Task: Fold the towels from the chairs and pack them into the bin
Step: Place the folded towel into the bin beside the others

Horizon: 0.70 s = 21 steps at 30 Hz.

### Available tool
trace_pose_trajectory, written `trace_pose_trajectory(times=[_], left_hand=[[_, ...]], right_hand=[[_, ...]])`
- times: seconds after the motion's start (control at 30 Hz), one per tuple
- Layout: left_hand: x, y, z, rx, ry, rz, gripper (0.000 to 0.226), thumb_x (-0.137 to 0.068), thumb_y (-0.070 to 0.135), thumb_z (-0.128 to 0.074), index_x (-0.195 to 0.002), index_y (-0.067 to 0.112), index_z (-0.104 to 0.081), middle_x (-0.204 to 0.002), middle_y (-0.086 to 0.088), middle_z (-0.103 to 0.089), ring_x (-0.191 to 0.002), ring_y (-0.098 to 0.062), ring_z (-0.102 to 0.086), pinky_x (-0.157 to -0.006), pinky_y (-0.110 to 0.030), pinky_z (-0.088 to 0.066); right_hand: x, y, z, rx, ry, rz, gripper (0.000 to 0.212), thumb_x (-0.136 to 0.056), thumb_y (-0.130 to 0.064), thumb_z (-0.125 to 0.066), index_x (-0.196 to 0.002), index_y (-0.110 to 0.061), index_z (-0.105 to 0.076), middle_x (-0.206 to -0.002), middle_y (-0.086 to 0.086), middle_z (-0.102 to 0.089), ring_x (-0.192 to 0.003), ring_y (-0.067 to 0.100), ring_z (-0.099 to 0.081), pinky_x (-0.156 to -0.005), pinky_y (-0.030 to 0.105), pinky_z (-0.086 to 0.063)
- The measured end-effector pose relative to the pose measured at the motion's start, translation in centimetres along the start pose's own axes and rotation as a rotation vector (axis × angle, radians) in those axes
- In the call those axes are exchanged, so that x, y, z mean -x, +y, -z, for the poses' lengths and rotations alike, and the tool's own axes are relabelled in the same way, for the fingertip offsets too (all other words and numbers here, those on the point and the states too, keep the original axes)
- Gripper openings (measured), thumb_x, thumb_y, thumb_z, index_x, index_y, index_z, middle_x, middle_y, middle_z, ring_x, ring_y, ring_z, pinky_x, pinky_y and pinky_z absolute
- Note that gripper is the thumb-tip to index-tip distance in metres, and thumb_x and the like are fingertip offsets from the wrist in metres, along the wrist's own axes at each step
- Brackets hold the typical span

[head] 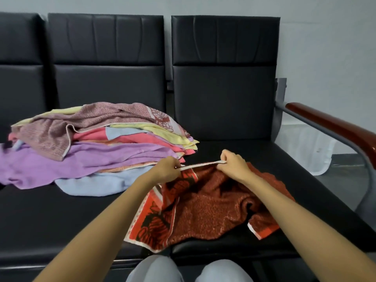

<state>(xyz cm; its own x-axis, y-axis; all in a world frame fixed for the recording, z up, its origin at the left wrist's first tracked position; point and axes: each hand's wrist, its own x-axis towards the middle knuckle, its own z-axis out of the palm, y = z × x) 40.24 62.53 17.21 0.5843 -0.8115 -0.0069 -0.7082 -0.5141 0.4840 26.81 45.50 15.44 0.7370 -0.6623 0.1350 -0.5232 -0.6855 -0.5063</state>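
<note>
Left hand (168, 168) (just right of the heaped towel pile (101, 143) on the middle seat (61, 210)) pinches one end of the pale hem of the red towel (213, 200); right hand (234, 164) pinches the other end, so the taut edge runs left to right, rising slightly rightward, while the rest lies crumpled on the right-hand seat (284, 159)

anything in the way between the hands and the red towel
Nothing visible. The left hand and right hand already pinch the white hem of the red towel, stretched between them. The towel pile lies to the left, not over it.
</note>
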Motion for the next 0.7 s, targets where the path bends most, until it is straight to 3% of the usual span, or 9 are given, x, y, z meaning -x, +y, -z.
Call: trace_pose_trajectory(times=[0.07, 0.13, 0.2, 0.3, 0.43, 0.47, 0.53, 0.63, 0.7], left_hand=[[-0.5, 0.0, -0.1, 0.014, 0.153, 0.039, 0.02, -0.091, 0.003, -0.039, -0.095, -0.001, -0.058, -0.104, -0.024, -0.062, -0.099, -0.036, -0.057, -0.071, -0.032, -0.037], [-0.9, 0.5, -0.2, 0.103, 0.308, 0.124, 0.026, -0.095, 0.002, -0.034, -0.111, -0.008, -0.051, -0.116, -0.028, -0.057, -0.108, -0.04, -0.053, -0.081, -0.038, -0.037], [-1.2, 1.2, -0.5, 0.193, 0.43, 0.188, 0.025, -0.095, 0.001, -0.031, -0.111, -0.009, -0.047, -0.113, -0.028, -0.057, -0.105, -0.041, -0.052, -0.079, -0.041, -0.035], [-1.5, 2.7, -0.5, 0.332, 0.562, 0.236, 0.023, -0.096, -0.001, -0.028, -0.111, -0.006, -0.044, -0.102, -0.024, -0.055, -0.101, -0.04, -0.052, -0.072, -0.035, -0.03], [-2.7, 3.5, 0.9, 0.677, 0.708, 0.292, 0.028, -0.093, -0.004, -0.029, -0.117, -0.005, -0.042, -0.115, -0.026, -0.055, -0.105, -0.036, -0.052, -0.088, -0.042, -0.039], [-3.2, 3.4, 1.5, 0.751, 0.748, 0.282, 0.024, -0.092, -0.005, -0.03, -0.111, -0.001, -0.044, -0.112, -0.023, -0.055, -0.1, -0.032, -0.052, -0.09, -0.041, -0.04], [-3.9, 3.3, 2.8, 0.832, 0.795, 0.249, 0.022, -0.089, -0.008, -0.028, -0.098, 0.008, -0.04, -0.098, -0.016, -0.052, -0.088, -0.023, -0.048, -0.087, -0.04, -0.044], [-5.5, 3.8, 4.9, 0.911, 0.774, 0.154, 0.032, -0.083, -0.013, -0.024, -0.083, 0.016, -0.038, -0.081, -0.009, -0.05, -0.072, -0.023, -0.05, -0.059, -0.026, -0.048], [-6.2, 4.7, 6.1, 0.964, 0.747, 0.033, 0.035, -0.08, -0.013, -0.023, -0.077, 0.018, -0.037, -0.073, -0.006, -0.05, -0.066, -0.023, -0.051, -0.05, -0.023, -0.045]], right_hand=[[-0.2, 0.1, 1.9, 0.054, -0.209, 0.003, 0.025, -0.077, -0.035, -0.069, -0.071, -0.028, -0.046, -0.074, -0.007, -0.054, -0.08, 0.018, -0.054, -0.066, 0.031, -0.039], [0.1, -0.1, 3.4, 0.11, -0.506, -0.013, 0.014, -0.077, -0.039, -0.072, -0.079, -0.031, -0.061, -0.086, -0.005, -0.064, -0.088, 0.017, -0.062, -0.078, 0.03, -0.049], [0.6, -0.5, 4.5, 0.144, -0.689, -0.081, 0.024, -0.077, -0.035, -0.072, -0.096, -0.02, -0.069, -0.099, 0.002, -0.069, -0.096, 0.021, -0.066, -0.091, 0.034, -0.052], [0.6, -0.7, 6.1, 0.3, -0.795, -0.212, 0.039, -0.078, -0.03, -0.073, -0.111, -0.012, -0.063, -0.107, 0.007, -0.066, -0.098, 0.025, -0.065, -0.093, 0.037, -0.052], [-0.6, 1.2, 7.5, 0.656, -0.895, -0.367, 0.051, -0.082, -0.026, -0.07, -0.127, -0.005, -0.057, -0.121, 0.012, -0.061, -0.1, 0.025, -0.06, -0.096, 0.033, -0.048], [-0.9, 1.8, 7.8, 0.731, -0.856, -0.391, 0.052, -0.083, -0.027, -0.069, -0.129, -0.006, -0.056, -0.127, 0.012, -0.058, -0.105, 0.026, -0.059, -0.099, 0.034, -0.046], [-1.2, 2.5, 8.6, 0.779, -0.554, -0.364, 0.049, -0.086, -0.027, -0.065, -0.13, -0.007, -0.053, -0.133, 0.012, -0.053, -0.117, 0.028, -0.055, -0.1, 0.034, -0.045], [-2.4, 2.1, 10.7, 0.385, 0.2, -0.344, 0.033, -0.092, -0.007, -0.044, -0.124, 0.0, -0.053, -0.128, 0.022, -0.052, -0.117, 0.038, -0.053, -0.094, 0.04, -0.045], [-3.5, 0.9, 11.8, 0.128, 0.536, -0.256, 0.029, -0.09, 0.003, -0.038, -0.115, 0.003, -0.052, -0.116, 0.027, -0.057, -0.109, 0.042, -0.055, -0.087, 0.042, -0.044]])
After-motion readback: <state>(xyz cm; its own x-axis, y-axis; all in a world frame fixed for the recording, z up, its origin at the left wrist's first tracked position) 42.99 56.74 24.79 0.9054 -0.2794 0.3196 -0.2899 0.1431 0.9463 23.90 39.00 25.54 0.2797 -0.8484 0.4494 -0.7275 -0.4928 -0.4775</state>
